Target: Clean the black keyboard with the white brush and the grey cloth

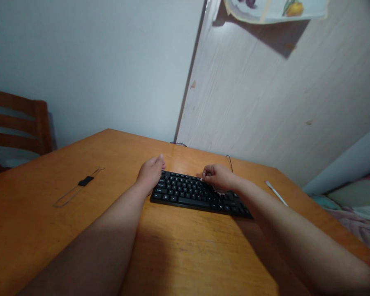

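A black keyboard (185,191) lies on the wooden table in front of me. At its upper left corner my left hand (151,172) is closed around the edge, the thumb pointing up and the other fingers mostly hidden. Over the keys right of the middle, my right hand (217,176) is bent down with its fingers pinched together. Small bits of a white, tissue-like piece (219,191) show under the palm and by the fingertips; most of it is hidden by the hand. My right forearm covers part of the keyboard's right end.
On the left of the table (179,246) lies a thin wire loop with a black middle piece (86,181). A slim white stick (276,193) with a dark end rests at the right. Behind the keyboard runs a black cable (230,162). A wooden chair (18,123) stands at far left.
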`<state>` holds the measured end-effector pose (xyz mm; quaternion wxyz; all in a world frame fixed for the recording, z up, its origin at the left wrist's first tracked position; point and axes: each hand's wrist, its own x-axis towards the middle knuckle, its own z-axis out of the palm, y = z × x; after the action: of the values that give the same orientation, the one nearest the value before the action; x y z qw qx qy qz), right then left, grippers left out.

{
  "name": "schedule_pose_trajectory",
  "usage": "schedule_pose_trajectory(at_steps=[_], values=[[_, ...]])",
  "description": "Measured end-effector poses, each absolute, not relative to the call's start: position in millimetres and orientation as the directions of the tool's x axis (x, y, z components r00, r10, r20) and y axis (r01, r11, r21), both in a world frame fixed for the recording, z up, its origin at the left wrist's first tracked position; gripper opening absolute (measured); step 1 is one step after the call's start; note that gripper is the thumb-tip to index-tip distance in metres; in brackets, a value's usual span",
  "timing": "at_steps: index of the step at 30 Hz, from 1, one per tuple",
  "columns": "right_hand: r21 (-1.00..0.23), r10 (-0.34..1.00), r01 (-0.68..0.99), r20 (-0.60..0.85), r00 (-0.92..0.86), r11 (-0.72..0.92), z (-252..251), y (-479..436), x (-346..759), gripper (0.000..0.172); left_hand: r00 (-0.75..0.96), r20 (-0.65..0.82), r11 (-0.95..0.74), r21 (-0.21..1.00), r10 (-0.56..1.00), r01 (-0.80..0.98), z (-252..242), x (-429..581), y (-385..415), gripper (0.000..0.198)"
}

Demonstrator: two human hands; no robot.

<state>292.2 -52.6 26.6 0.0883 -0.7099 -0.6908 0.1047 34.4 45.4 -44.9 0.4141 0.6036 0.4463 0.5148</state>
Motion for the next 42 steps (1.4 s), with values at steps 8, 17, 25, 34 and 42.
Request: schedule_pose_trajectory(at_steps=[8, 17, 25, 34, 42], values=[[-0.099, 0.998, 0.994, -0.055, 0.029, -0.034, 37, -49, 280, 0.013, 0.069, 0.247, -0.253, 0.96, 0.967, 0.119, -48, 34, 49, 0.057], [-0.021, 0.998, 0.999, -0.064, 0.026, -0.027, 38, -49, 278, 0.017, 0.072, 0.248, -0.255, 0.961, 0.966, 0.107, -49, 34, 49, 0.057], [-0.001, 0.998, 1.0, -0.051, 0.027, -0.027, 40, -51, 276, 0.018, 0.072, 0.226, -0.232, 0.966, 0.972, 0.109, -45, 35, 46, 0.056], [0.008, 0.998, 1.0, -0.066, 0.016, -0.015, 41, -50, 276, 0.016, 0.075, 0.233, -0.239, 0.966, 0.97, 0.093, -51, 34, 49, 0.057], [0.019, 0.998, 1.0, -0.069, 0.004, -0.002, 41, -52, 275, 0.017, 0.084, 0.241, -0.249, 0.963, 0.967, 0.101, -51, 35, 51, 0.059]])
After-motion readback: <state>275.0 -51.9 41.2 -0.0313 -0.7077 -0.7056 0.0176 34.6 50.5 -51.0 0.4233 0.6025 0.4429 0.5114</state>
